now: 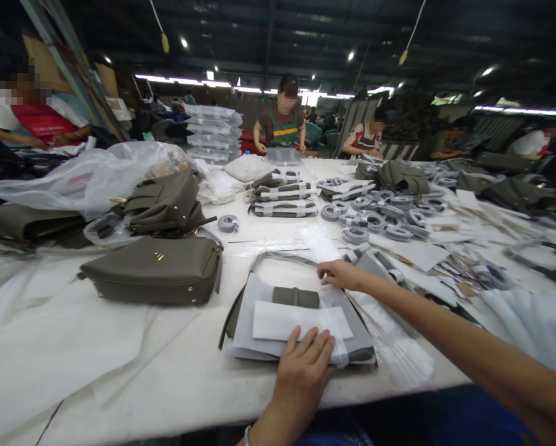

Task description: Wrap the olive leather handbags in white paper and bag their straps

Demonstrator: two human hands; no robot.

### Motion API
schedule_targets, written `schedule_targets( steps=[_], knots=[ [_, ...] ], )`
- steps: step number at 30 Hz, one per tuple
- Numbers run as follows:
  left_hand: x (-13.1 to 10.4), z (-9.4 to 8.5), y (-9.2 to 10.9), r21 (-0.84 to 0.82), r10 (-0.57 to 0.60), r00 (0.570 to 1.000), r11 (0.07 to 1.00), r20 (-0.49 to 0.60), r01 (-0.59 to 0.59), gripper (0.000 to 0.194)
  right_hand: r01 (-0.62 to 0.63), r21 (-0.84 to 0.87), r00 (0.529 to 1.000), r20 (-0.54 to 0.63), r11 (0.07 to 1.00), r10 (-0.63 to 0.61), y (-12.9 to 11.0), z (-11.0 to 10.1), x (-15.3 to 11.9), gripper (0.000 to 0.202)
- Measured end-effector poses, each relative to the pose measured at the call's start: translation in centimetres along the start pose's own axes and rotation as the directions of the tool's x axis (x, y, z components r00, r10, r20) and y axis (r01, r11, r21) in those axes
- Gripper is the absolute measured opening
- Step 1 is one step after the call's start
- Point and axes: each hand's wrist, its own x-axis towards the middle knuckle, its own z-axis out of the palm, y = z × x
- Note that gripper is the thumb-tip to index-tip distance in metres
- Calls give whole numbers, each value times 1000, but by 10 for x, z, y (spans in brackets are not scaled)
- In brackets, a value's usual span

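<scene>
Bright ceiling lights (185,81) shine beyond a long white table (189,384), where a person in a green apron (284,127) stands at the far side. Near the front edge lies a partly wrapped bag (296,296), white paper (271,323) across it. The left hand (307,362) presses flat on paper and bag, fingers slightly apart; the right hand (340,274) is at the wrapped handle (284,254), fingers bent, but whether they pinch it I cannot tell. Coiled straps (384,217) lie farther back, to the right
</scene>
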Motion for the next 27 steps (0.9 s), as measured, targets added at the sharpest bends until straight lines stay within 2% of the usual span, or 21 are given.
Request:
schedule_targets(
  steps=[3,6,9,12,17,20,22,24,25,27],
  knots=[
    [0,1,0,4,18,1000,1000,-24,-18,38,-36,-1,993,-113,999,36,-14,7,-28,33],
    [-1,2,0,22,19,1000,1000,-13,-18,37,-54,-2,991,-124,999,54,-31,29,-52,49],
    [0,1,0,38,16,1000,999,23,-17,38,-112,23,984,-134,993,114,-38,46,-57,63],
    [0,-1,0,39,17,999,999,52,-19,38,-156,93,977,-130,983,167,-30,49,-44,49],
    [0,-4,0,78,42,998,996,56,-47,39,-176,193,977,-84,965,195,-15,39,-20,29],
    [2,1,-3,115,104,993,989,-48,-98,41,-139,185,975,-147,973,168,-26,36,-28,23],
    [4,11,-7,158,174,970,976,-169,-148,42,-119,156,961,-230,980,154,-38,45,-46,32],
    [7,24,-12,212,234,925,961,-300,-175,43,-74,110,948,-301,991,104,-48,65,-69,44],
    [8,31,-16,241,259,899,954,-353,-181,40,-47,83,952,-297,995,70,-51,78,-80,49],
    [8,39,-23,296,313,860,934,-402,-202,32,-17,54,951,-306,998,32,-50,104,-99,56]
  ],
)
